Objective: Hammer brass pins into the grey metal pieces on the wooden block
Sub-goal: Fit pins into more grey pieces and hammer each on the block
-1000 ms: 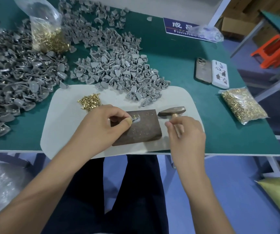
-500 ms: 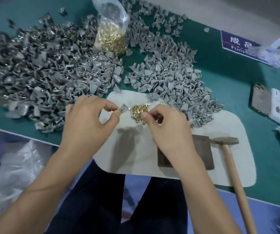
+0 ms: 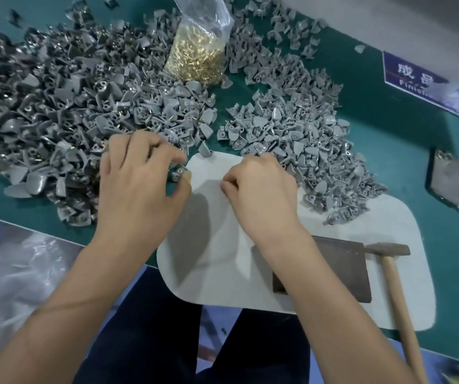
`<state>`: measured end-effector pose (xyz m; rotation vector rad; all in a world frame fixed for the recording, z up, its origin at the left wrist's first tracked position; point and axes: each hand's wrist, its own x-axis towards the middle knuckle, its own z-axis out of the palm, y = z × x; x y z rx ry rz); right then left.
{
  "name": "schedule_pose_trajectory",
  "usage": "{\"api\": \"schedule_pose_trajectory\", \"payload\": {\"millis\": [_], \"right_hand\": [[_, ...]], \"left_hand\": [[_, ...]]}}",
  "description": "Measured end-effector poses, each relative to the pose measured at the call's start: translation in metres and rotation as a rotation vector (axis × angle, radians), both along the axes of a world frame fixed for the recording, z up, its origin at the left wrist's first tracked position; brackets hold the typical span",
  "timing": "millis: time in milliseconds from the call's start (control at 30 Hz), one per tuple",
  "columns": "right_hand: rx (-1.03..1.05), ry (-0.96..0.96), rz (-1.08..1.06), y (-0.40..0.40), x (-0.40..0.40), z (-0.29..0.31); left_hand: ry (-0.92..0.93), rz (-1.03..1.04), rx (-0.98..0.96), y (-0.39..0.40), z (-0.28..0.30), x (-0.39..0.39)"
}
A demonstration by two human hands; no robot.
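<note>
The left hand (image 3: 139,184) pinches a small grey metal piece (image 3: 179,173) at the white mat's (image 3: 333,273) edge; the right hand (image 3: 261,187) is curled, contents hidden. Both should carry parts squarely onto the dark wooden block (image 3: 342,267), beside the wooden-handled hammer (image 3: 394,286).

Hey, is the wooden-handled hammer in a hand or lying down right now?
Lying down: the wooden-handled hammer rests on the white mat beside the dark wooden block, touched by neither hand.
</note>
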<state>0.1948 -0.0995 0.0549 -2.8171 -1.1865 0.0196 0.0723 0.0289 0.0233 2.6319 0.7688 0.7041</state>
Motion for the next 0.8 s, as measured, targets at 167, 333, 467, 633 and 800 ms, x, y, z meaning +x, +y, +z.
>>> {"api": "schedule_pose_trajectory", "payload": {"millis": [167,333,467,633,800], "right_hand": [[0.083,-0.03,-0.01,-0.002,0.0,0.001],[0.49,0.237,-0.286,-0.062,0.019,0.006],[0.636,0.303,-0.331,-0.102,0.012,0.001],[0.767,0.243,-0.363,-0.127,0.008,-0.006],[0.973,0.351,-0.429,-0.136,0.002,-0.003]], "left_hand": [[-0.049,-0.128,-0.109,-0.009,0.005,0.007],[-0.022,-0.305,-0.354,-0.024,0.012,0.037],[0.07,-0.319,-0.273,-0.038,0.012,0.075],[0.209,-0.232,-0.161,-0.05,0.01,0.117],[0.31,-0.215,-0.115,-0.057,0.014,0.128]]}}
